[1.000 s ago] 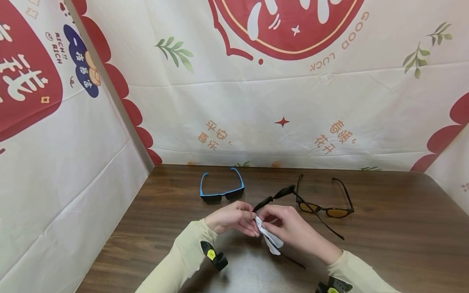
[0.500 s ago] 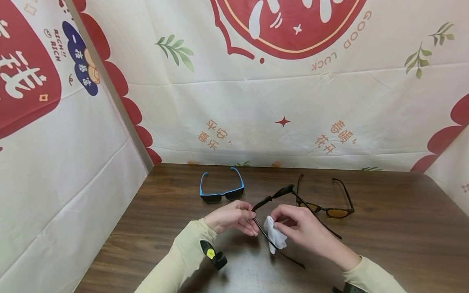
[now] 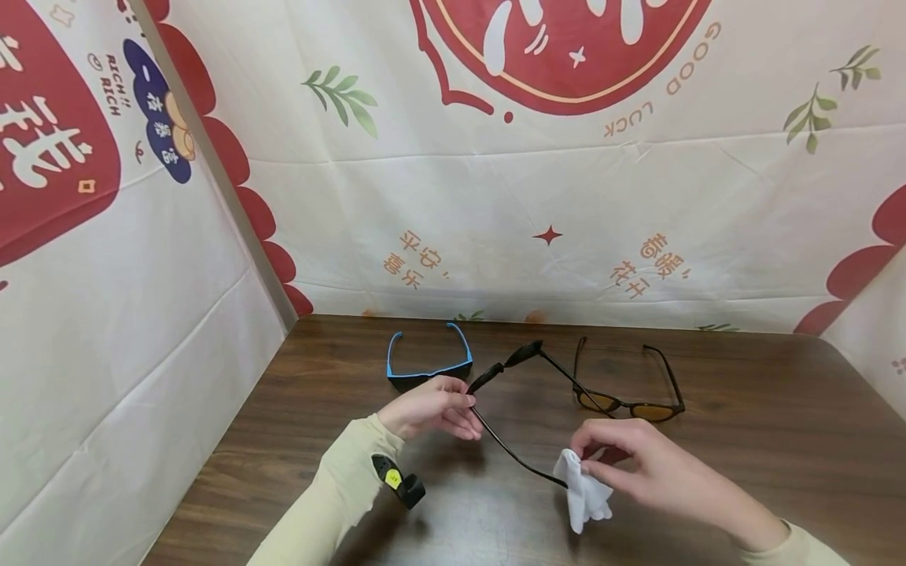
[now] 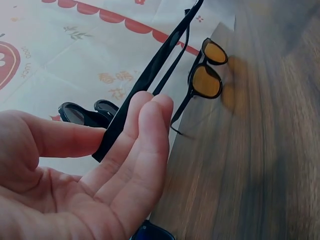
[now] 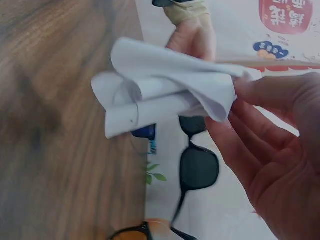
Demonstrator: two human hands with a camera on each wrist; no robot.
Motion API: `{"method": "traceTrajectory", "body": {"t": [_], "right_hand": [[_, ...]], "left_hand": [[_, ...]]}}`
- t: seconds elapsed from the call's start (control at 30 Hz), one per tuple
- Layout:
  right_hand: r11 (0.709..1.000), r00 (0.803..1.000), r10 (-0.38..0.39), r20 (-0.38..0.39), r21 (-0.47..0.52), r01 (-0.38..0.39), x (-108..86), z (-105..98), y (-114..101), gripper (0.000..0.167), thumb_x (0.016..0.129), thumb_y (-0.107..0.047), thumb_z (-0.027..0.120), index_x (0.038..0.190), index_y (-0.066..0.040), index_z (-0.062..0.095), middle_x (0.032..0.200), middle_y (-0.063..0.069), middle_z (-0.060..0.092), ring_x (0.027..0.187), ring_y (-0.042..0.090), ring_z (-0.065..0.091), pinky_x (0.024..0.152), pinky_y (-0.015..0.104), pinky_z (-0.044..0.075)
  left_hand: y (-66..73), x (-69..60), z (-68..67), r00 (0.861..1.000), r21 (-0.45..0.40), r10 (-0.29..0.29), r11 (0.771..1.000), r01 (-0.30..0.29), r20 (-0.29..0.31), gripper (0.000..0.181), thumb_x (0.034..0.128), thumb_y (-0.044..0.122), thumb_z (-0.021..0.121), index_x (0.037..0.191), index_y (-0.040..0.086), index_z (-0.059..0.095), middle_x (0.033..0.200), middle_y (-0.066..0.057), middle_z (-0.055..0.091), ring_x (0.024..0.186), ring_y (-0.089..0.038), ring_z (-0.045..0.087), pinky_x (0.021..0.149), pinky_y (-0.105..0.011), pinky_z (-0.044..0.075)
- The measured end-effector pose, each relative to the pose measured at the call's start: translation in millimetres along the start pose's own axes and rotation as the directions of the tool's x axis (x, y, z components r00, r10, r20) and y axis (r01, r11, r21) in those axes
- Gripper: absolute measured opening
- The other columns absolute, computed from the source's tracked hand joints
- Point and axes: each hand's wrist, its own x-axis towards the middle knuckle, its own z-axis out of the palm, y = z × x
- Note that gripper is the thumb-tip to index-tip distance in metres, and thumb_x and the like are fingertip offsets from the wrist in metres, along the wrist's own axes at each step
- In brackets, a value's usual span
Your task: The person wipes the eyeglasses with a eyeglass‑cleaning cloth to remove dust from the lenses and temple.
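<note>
My left hand [image 3: 432,407] pinches a pair of black sunglasses [image 3: 524,354] near one hinge, above the table, with both arms unfolded. In the left wrist view a black bar of the sunglasses [image 4: 155,65] runs between thumb and fingers. My right hand [image 3: 644,464] pinches a crumpled white cloth [image 3: 586,495] at the tip of the nearer arm. The cloth hides that tip. In the right wrist view the folded white cloth [image 5: 165,90] hangs from thumb and fingertips, and a dark lens [image 5: 199,167] shows beyond it.
Blue-framed sunglasses [image 3: 429,373] lie behind my left hand, partly covered by it. Black glasses with amber lenses [image 3: 651,411] lie at the back right, overlapped by the far arm of the held pair. A printed white cloth backdrop [image 3: 453,196] stands behind the brown wooden table [image 3: 283,472].
My right hand has drawn the white cloth along the arm, from near the hinge to the tip, toward the lower right. My left hand has shifted slightly left and up with the sunglasses.
</note>
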Motion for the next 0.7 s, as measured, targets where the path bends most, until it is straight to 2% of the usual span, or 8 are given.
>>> {"method": "traceTrajectory", "body": {"t": [0.2,0.33,0.47,0.7], "right_hand": [[0.999,0.998,-0.024,0.065,0.050,0.021,3.3,-5,-11,0.036,0.084,0.014,0.064,0.106,-0.015,0.059,0.094,-0.005,0.061,0.081,0.009,0.060,0.065,0.025,0.053],[0.997,0.992,-0.039,0.119,0.076,0.030,9.3,4,-12,0.033,0.086,0.010,0.064,0.105,-0.016,0.059,0.093,-0.007,0.061,0.082,0.006,0.059,0.064,0.022,0.052],[0.994,0.985,-0.065,0.159,0.093,0.050,16.5,16,-9,0.028,0.089,0.007,0.064,0.103,-0.017,0.059,0.091,-0.007,0.061,0.080,0.004,0.058,0.063,0.020,0.051],[0.996,0.984,-0.081,0.159,0.043,0.075,26.0,24,-6,0.023,0.089,0.002,0.065,0.100,-0.018,0.060,0.092,-0.009,0.061,0.082,0.003,0.057,0.070,0.023,0.051]], "left_hand": [[0.3,-1.8,-2.5,1.000,-0.003,0.000,1.000,0.000,-0.009,0.007,0.0971,0.001,0.046,0.091,0.004,0.044,0.085,-0.031,0.066,0.068,-0.020,0.068,0.071,-0.037,0.056],[1.0,-1.5,0.8,1.000,0.002,-0.005,1.000,0.005,-0.016,0.005,0.0967,0.001,0.047,0.094,0.003,0.043,0.079,-0.022,0.068,0.066,-0.020,0.068,0.070,-0.037,0.056],[2.6,-1.4,5.4,1.000,0.013,-0.006,1.000,0.006,-0.017,0.004,0.0964,0.002,0.047,0.094,0.003,0.044,0.080,-0.026,0.067,0.065,-0.020,0.067,0.069,-0.036,0.056],[4.2,-3.3,11.4,1.000,0.012,-0.015,1.000,0.015,0.001,0.006,0.0953,0.002,0.047,0.090,0.003,0.045,0.078,-0.022,0.067,0.063,-0.019,0.067,0.067,-0.034,0.056]]}}
